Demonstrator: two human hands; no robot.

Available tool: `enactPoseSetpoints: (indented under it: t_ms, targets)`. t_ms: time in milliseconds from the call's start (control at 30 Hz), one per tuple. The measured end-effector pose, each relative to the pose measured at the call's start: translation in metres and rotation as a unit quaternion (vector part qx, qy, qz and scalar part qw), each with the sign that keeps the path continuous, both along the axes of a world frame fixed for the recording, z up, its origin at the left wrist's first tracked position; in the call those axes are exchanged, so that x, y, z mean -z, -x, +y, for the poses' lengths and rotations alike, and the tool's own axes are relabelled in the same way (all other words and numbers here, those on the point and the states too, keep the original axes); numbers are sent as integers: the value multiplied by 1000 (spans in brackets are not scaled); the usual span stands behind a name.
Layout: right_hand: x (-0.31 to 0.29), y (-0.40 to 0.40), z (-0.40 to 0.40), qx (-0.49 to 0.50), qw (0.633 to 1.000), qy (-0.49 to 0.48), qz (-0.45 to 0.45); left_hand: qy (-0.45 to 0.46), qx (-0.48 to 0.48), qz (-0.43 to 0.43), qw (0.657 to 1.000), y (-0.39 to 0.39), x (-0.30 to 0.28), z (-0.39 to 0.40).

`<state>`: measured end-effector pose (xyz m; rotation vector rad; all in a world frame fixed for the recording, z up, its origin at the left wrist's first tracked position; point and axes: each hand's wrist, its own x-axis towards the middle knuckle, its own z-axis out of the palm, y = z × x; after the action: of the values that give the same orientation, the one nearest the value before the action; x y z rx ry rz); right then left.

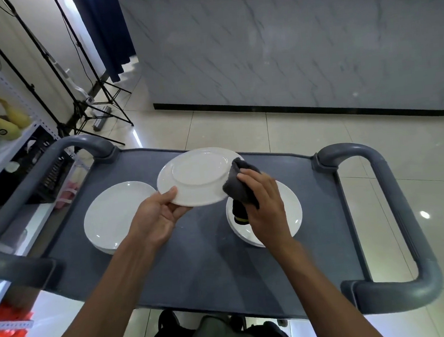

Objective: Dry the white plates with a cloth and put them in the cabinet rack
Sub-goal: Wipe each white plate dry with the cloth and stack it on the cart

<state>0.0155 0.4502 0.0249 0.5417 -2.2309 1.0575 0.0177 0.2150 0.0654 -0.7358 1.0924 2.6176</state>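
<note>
My left hand [161, 215] is palm up, w/ thumb on top and fingers curled under the near rim of a white plate [197, 177], held tilted, underside facing me, above the grey cart top [209, 262]. My right hand [265, 207] grips a dark grey cloth [239, 184] against the plate's right edge. Plate stack [113, 216] sits left of my left hand; second stack [292, 210] under my right hand.

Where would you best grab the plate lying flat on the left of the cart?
Grip the plate on the left at its raised rim, coming from the near edge, thumb on top and fingers beneath. It lies flat on another plate, so only the thin edge offers a hold, much as the left hand holds the lifted plate.
</note>
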Motion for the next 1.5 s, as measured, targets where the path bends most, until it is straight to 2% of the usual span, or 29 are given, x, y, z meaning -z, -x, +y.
enactPoseSetpoints:
  t_ms: [133, 267, 400, 500, 700, 967, 1233, 1500]
  targets:
    - [-6, -5, -3, -5, 998, 2, -63, 28, -11, 34, 999, -1, 3, -4]
    - [-12, -8, -10, -32, 995, -39, -86, 62, -12, 57, 996, -5, 3, -6]
    - [-11, -14, -22, -71, 984, -91, -139, 122, -10, 85, 989, -9, 1, 1]
    - [-7, -19, -28, -70, 981, -90, -159, 169, -18, 90, 981, -10, 0, 2]
    - [-13, -21, -48, -63, 983, -59, -165, 266, 20, 141, 954, -15, 3, 10]
    - [-36, -8, -57, -63, 981, -25, -184, 315, 72, 189, 927, -18, 2, 10]
    - [-49, 7, -62, -51, 984, -40, -164, 370, 119, 212, 897, -21, -2, 9]
    - [-73, 33, -63, -27, 987, -15, -156, 356, 140, 237, 893, -25, 1, 5]
